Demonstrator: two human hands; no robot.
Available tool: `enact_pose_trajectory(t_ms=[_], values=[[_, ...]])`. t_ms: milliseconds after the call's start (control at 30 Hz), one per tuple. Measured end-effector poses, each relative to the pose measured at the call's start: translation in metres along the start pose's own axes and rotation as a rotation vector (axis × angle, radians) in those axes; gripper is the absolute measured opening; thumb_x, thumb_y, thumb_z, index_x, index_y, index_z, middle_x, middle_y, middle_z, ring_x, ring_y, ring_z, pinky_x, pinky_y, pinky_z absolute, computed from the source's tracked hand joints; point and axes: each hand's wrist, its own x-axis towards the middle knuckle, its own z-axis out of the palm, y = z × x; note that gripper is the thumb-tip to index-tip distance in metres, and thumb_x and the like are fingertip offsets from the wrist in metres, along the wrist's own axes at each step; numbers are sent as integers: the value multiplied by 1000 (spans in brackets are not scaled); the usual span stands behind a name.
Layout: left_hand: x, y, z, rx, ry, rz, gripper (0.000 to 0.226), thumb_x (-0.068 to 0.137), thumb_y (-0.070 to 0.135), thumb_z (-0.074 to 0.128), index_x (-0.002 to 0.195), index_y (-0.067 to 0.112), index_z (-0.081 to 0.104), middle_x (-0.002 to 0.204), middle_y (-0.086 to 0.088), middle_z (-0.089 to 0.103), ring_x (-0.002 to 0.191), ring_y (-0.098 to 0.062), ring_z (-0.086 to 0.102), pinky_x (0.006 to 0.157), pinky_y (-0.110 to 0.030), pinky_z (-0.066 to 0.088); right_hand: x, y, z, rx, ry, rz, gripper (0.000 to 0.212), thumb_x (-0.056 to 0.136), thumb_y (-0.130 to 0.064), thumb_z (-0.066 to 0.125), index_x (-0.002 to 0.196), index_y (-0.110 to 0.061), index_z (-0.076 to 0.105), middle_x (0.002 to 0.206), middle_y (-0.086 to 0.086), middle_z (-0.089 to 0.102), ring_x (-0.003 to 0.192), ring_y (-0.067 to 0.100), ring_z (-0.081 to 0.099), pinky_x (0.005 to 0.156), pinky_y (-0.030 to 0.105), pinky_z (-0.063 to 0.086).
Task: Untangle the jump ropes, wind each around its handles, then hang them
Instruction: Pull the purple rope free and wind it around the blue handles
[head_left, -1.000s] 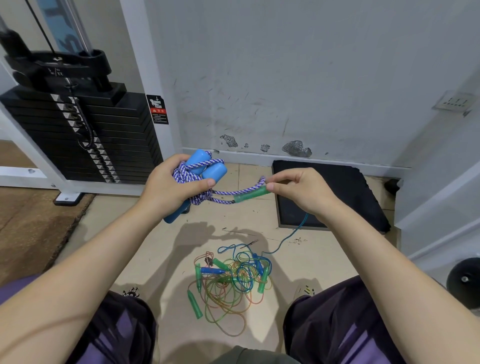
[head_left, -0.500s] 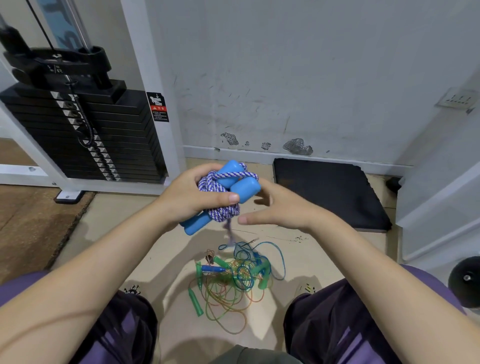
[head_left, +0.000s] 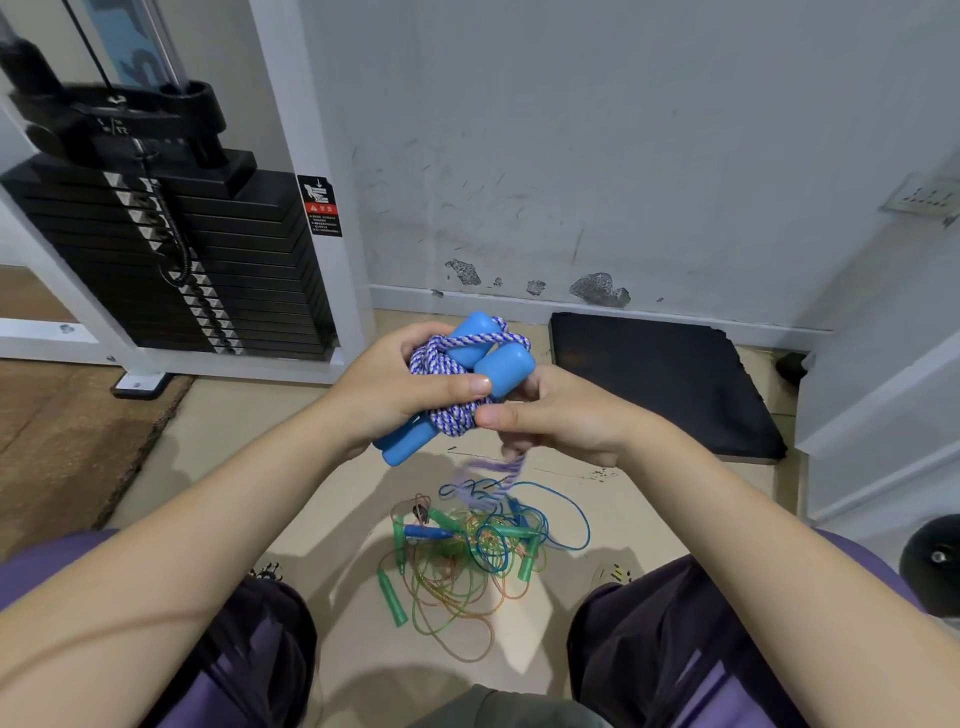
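So the floor (head_left: 332, 499) in front of you is pale beige tile, with a brownish mat (head_left: 57, 436) covering it off to your left. Sitting right on the tile between your knees is a tangled pile of thin ropes (head_left: 467, 556), orange, green and blue strands all looped together, with green handles (head_left: 390, 597) and a blue handle (head_left: 427, 532) poking out. Further back by the wall there's a black pad (head_left: 665, 384) lying flat, and the weight machine's white frame (head_left: 140, 382) stands on the floor at left.

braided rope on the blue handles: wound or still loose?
Mostly wound: braided rope coils round the blue handles in the left hand; a blurred tail hangs below the right hand.
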Motion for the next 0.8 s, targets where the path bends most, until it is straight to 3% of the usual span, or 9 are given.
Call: enact_pose_trajectory(t_ms=[100,200,267,433,533,600,667,733,800], values=[[3,-1,0,49,101,-27,54,57,32,88,104,17,68,89,5,73,78,-10,68,70,-26,56,-1,-4,-2,-115,45,54,32,88,-17,70,62,-35,70,52,-13,31,45,5,25,44,18,24],[6,-3,-1,127,174,-33,52,58,33,91,103,18,69,88,7,74,77,-7,68,68,-22,55,-5,-9,-2,-233,119,93,7,88,-23,72,80,-24,70,51,-12,30,43,5,24,41,19,22],[9,-5,-4,185,210,-24,49,61,30,94,102,20,68,87,9,73,73,-3,66,67,-18,53,-4,-9,-3,-318,204,91,16,91,-26,68,90,-10,66,48,-14,31,42,6,26,40,19,24],[15,-10,-6,354,264,-11,40,64,36,91,94,32,65,84,15,69,64,11,60,58,-6,43,-9,-12,-4,-449,248,44,19,97,-23,59,81,-14,58,41,-18,38,37,2,32,40,9,27],[16,-14,-11,484,305,-50,43,67,43,88,99,30,63,87,16,65,68,10,58,58,-9,42,-13,-17,-6,-462,225,7,23,98,-23,57,78,-11,57,42,-17,40,38,2,33,40,12,29],[15,-14,-14,527,263,-106,46,68,42,88,103,25,63,88,12,65,70,5,58,61,-15,43,-13,-18,-8,-417,240,-43,27,99,-25,55,74,-16,56,47,-15,40,42,4,32,43,19,28],[12,-11,-11,498,120,-118,47,65,40,90,102,23,65,86,8,69,69,3,59,64,-14,46,-12,-18,-10,-341,286,-102,30,100,-25,53,71,-16,53,51,-13,41,45,9,32,45,21,26],[7,-7,-3,458,-16,-113,50,61,40,90,101,22,67,92,1,74,74,-1,63,73,-20,51,-11,-16,-11,-282,349,-152,32,99,-26,55,69,-16,54,51,-5,43,45,11,34,45,22,28],[5,-5,3,453,-47,-109,46,62,39,90,99,23,69,93,0,74,76,-4,64,75,-23,52,-7,-14,-10,-261,411,-190,34,95,-29,61,64,-18,58,52,5,46,45,13,39,46,22,32]])
